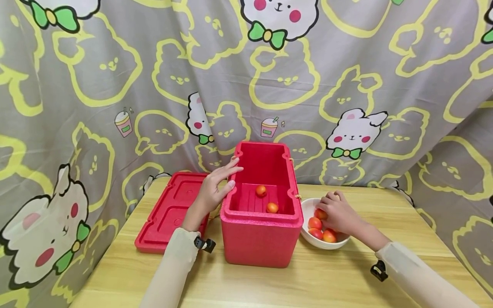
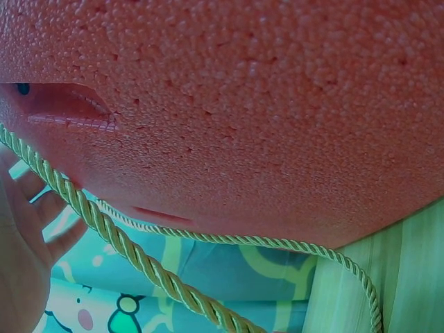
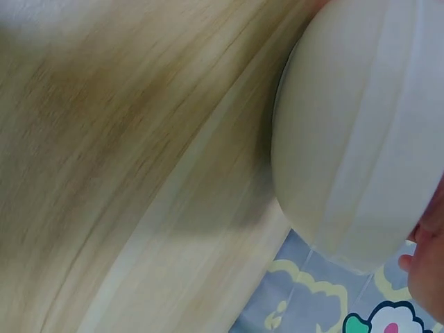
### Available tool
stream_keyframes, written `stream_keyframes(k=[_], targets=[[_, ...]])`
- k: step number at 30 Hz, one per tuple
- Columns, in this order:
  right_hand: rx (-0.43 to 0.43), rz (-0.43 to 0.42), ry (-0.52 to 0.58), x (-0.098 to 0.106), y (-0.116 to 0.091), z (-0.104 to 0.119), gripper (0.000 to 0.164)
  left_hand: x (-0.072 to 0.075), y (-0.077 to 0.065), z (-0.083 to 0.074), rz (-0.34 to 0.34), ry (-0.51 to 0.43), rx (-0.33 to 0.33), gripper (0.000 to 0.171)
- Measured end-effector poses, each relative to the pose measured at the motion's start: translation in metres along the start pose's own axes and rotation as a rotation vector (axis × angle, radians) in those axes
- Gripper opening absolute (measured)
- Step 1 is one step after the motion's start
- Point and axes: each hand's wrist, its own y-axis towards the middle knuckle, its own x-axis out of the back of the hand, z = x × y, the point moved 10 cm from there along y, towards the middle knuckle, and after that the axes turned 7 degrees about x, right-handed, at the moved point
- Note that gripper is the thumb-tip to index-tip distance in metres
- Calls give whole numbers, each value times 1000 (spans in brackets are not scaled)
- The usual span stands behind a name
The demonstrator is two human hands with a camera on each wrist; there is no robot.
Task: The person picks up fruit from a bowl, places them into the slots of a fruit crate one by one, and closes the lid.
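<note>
While the right hand bends over reddish fruits in a white bowl, its grip impossible to tell, the left hand rests, fingers extended, on the rim of a red box, two fruits inside, red lid beside it, wooden desk beneath.

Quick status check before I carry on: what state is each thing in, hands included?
Red box: upright, uncovered
Red lid: off the box, flat on the table
White bowl: upright, partly filled
Fruits: loose, two in the box, others in the bowl
Twisted cord: outside the box
Left hand: fingers extended at the box's rim
Right hand: over the bowl, fingers at a fruit, grip partly hidden
</note>
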Motion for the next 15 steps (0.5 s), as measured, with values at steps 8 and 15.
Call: stream_keyframes(k=[8,15], targets=[[-19,-76,101,7,2,-3,37,0,1,1,0,1,-4,49],[-75,-64,211,8,6,-5,37,0,0,0,2,2,-3,48]])
